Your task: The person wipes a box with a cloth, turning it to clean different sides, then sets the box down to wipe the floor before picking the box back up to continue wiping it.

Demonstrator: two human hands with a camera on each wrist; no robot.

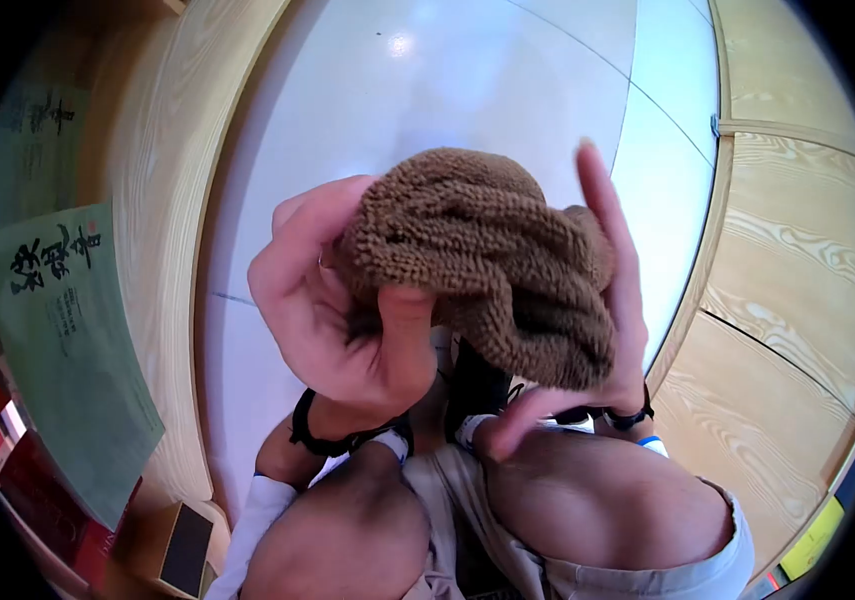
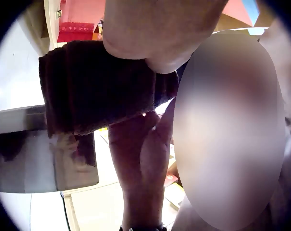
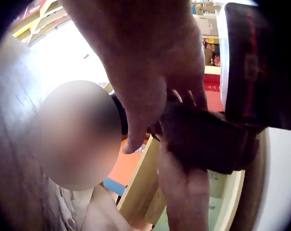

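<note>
Left hand (image 1: pixel 317 310) clamps thumb and fingers on bunched brown terry cloth (image 1: pixel 477 230), right hand (image 1: pixel 628 295) has straight fingers against it, thumb apart, above glossy white tiled floor (image 1: pixel 427 90), pale wood-grain cabinets (image 1: pixel 797 220) alongside.

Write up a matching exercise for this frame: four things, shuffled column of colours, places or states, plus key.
Things:
1. Cloth
2. Left hand
3. Right hand
4. Sheet with dark characters

Descriptions:
A. Fingers straight, alongside the cloth
B. Green, at the left of the head view
C. Curled, thumb pressed on the cloth
D. Brown, bunched between the two hands

Pairs: 1-D, 2-C, 3-A, 4-B
</note>
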